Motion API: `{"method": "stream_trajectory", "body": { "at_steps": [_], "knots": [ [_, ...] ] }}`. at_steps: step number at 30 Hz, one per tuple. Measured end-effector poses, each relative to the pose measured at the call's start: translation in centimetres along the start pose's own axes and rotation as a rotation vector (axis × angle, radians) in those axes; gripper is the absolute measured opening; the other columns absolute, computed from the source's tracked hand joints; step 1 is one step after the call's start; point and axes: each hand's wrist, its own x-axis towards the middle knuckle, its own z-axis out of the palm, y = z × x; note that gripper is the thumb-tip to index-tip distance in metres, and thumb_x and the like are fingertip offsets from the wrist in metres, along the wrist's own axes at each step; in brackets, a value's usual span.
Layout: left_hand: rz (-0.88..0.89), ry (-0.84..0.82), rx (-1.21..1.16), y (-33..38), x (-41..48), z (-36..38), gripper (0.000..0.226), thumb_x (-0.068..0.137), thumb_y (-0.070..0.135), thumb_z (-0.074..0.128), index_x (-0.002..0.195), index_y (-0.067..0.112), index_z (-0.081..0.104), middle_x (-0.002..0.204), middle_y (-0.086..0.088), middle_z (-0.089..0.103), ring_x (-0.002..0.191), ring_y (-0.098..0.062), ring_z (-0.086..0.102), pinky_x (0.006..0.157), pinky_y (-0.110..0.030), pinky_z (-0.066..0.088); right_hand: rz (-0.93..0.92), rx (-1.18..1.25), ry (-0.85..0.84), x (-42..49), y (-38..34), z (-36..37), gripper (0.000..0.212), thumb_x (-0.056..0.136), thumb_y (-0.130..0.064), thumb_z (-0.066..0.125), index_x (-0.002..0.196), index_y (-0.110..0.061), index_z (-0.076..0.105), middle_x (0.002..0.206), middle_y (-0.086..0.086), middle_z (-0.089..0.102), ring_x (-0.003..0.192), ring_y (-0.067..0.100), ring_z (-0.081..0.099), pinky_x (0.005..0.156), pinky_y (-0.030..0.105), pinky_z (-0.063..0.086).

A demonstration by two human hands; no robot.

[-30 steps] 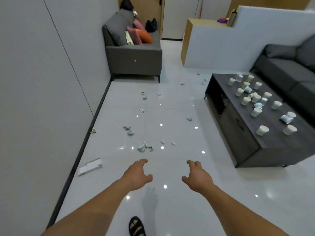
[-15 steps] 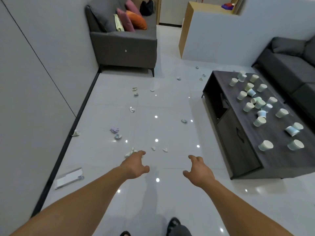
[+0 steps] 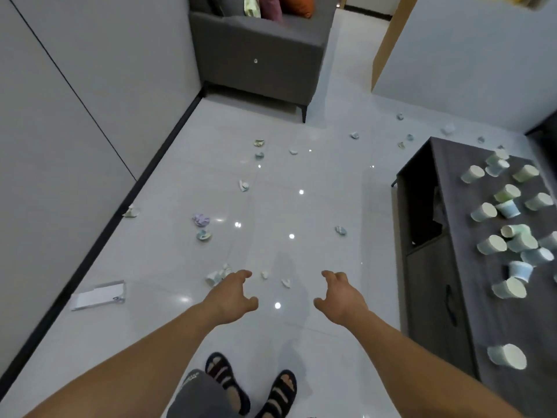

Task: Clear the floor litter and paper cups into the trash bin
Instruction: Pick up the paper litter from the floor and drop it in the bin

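Hands poised for a pick-up from the floor. The left hand and right hand reach forward and down side by side, well apart. Each has its fingers spread and loosely curled and holds nothing. The posture reads as preparation to gather, not as a grasp.

Nearest litter is a crumpled cluster just beyond the left fingertips and partly hidden by them; whether they touch it cannot be told. Two small white scraps lie on the floor between the two hands. Farther out are a purple wad, a flattened cup just beside it and a lone blue scrap nearer the table. More pieces are scattered up to the grey sofa.

On the dark coffee table at the right, paper cups stand or lie tipped in a loose crowd. No trash bin is in view. A flat white card lies near the black skirting of the left wall, and one more wall scrap sits against that skirting.

The glossy floor between wall and table forms a broad lane, free ahead of the sandalled feet. The likely constraint is the table's front edge, which runs close to the right forearm, so an outward sweep would meet it. Pieces at the skirting probably need a fingertip pinch from the room side.
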Motion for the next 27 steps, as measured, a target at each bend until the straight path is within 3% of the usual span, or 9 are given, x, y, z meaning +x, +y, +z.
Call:
{"method": "stream_trajectory", "body": {
  "at_steps": [7, 12, 14, 18, 27],
  "knots": [
    [-0.088, -0.071, -0.073, -2.7, 11.1, 0.3, 0.074, 0.085, 0.037, 0.062, 0.148, 0.02, 0.027, 0.149, -0.003, 0.036, 0.131, -0.019, 0.041, 0.105, -0.029, 0.036, -0.04, -0.079, -0.107, 11.8, -0.7, 0.8, 0.069, 0.092, -0.036, 0.056, 0.151, -0.021, 0.023, 0.147, 0.005, 0.03, 0.105, 0.023, 0.061, 0.086, 0.031, 0.049],
    [-0.137, -0.064, -0.111, -6.3, 22.1, 3.1, 0.072, 0.086, 0.038, 0.06, 0.148, 0.021, 0.027, 0.148, -0.004, 0.038, 0.131, -0.018, 0.041, 0.104, -0.029, 0.034, -0.083, -0.142, -0.199, 23.4, -0.6, 5.6, 0.067, 0.092, -0.035, 0.055, 0.15, -0.022, 0.024, 0.145, 0.004, 0.032, 0.103, 0.023, 0.06, 0.079, 0.028, 0.046],
    [-0.16, -0.071, -0.149, -8.4, 26.3, 5.7, 0.072, 0.087, 0.039, 0.06, 0.148, 0.021, 0.026, 0.148, -0.004, 0.037, 0.131, -0.019, 0.042, 0.105, -0.03, 0.035, -0.096, -0.166, -0.22, 28.2, 0.0, 8.5, 0.067, 0.091, -0.034, 0.055, 0.15, -0.023, 0.024, 0.144, 0.004, 0.032, 0.1, 0.024, 0.06, 0.075, 0.028, 0.045],
    [-0.236, -0.081, -0.213, -12.5, 34.4, 12.5, 0.07, 0.088, 0.038, 0.06, 0.148, 0.021, 0.027, 0.147, -0.003, 0.039, 0.129, -0.019, 0.044, 0.104, -0.029, 0.036, -0.165, -0.246, -0.285, 37.4, 2.1, 15.4, 0.066, 0.091, -0.037, 0.054, 0.149, -0.025, 0.025, 0.143, 0.004, 0.033, 0.1, 0.027, 0.059, 0.082, 0.033, 0.049],
    [-0.315, -0.029, -0.296, -19.8, 50.9, 27.9, 0.066, 0.087, 0.037, 0.06, 0.145, 0.023, 0.031, 0.143, -0.001, 0.042, 0.125, -0.016, 0.048, 0.1, -0.027, 0.038, -0.347, -0.388, -0.358, 54.6, 9.1, 32.5, 0.065, 0.093, -0.036, 0.055, 0.148, -0.025, 0.023, 0.142, 0.006, 0.033, 0.091, 0.027, 0.061, 0.067, 0.027, 0.044]
  ]
}}
